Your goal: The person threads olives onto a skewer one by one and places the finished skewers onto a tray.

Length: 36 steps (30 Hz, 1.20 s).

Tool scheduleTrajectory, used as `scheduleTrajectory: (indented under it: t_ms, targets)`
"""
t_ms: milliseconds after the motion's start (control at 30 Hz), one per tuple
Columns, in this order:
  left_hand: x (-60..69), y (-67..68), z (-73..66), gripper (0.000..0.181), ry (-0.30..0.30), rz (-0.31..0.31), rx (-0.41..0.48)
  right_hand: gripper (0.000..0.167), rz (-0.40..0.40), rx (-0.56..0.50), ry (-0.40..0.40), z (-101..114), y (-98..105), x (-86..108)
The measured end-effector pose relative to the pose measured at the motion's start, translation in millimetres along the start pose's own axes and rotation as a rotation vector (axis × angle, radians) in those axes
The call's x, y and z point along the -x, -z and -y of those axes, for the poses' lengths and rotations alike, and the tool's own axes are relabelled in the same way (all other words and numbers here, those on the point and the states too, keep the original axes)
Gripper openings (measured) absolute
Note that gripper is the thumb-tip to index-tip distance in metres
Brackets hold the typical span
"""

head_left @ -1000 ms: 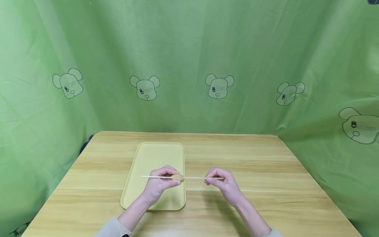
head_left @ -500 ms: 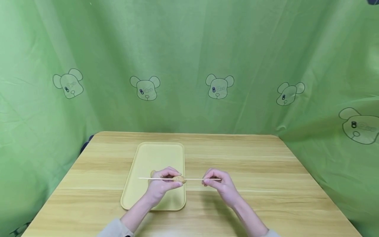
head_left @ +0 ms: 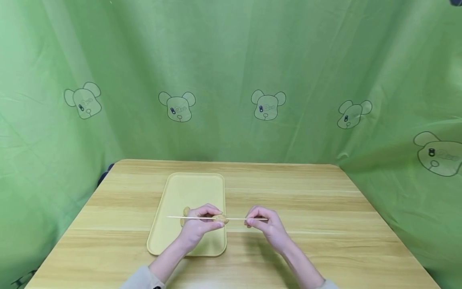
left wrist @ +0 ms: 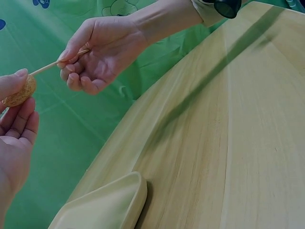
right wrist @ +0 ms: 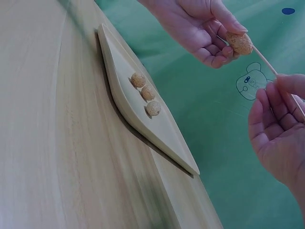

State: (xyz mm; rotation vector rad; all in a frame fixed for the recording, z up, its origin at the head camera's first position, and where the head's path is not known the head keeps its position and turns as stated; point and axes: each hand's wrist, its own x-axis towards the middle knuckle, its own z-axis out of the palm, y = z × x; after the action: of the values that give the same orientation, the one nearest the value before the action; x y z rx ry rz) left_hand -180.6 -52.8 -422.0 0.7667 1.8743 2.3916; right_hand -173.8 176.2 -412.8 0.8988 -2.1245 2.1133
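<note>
My left hand [head_left: 198, 224] pinches a brown, rough-skinned oval food ball [head_left: 220, 218] between thumb and fingers, above the tray's right edge. A thin wooden skewer [head_left: 236, 218] runs through the ball and sticks out past it to the left. Further right, my right hand [head_left: 265, 224] pinches the skewer near its other end, over the bare tabletop. Up close in the right wrist view, the ball [right wrist: 239, 43] sits at the left fingertips and the skewer [right wrist: 265, 60] leads from it to the right hand [right wrist: 281, 129].
A pale yellow tray [head_left: 191, 188] lies on the left half of the wooden table [head_left: 288, 192]. Three similar brown balls [right wrist: 147, 92] rest on it in a row, partly hidden by my left hand in the head view. Green curtains [head_left: 223, 60] surround the table.
The skewer's left tip has slid left and reaches further past the ball. My left hand has shifted slightly right, my right hand slightly left, so balls on the tray show beside the left hand.
</note>
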Motion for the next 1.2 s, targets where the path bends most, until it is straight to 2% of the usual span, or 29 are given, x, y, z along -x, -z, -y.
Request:
scheduleTrajectory:
  t_ms: [233, 600, 967, 1200]
  targets:
    - [0.0, -1.0, 1.4, 0.033, 0.006, 0.004, 0.001, 0.009, -0.007, 0.017, -0.001, -1.1, -1.8, 0.6]
    - [-0.7, -1.8, 4.4, 0.037, 0.012, 0.018, 0.017, 0.011, -0.002, -0.012, -0.009, -1.7, -4.1, 0.8]
    - [-0.1, -0.8, 3.6, 0.035, 0.053, 0.010, -0.002, 0.010, -0.022, 0.032, -0.038, -3.4, -7.2, 1.6]
    - [-0.2, 0.7, 3.8, 0.035, 0.064, 0.031, -0.019, 0.009, -0.012, 0.060, -0.057, -1.9, -6.0, 2.2]
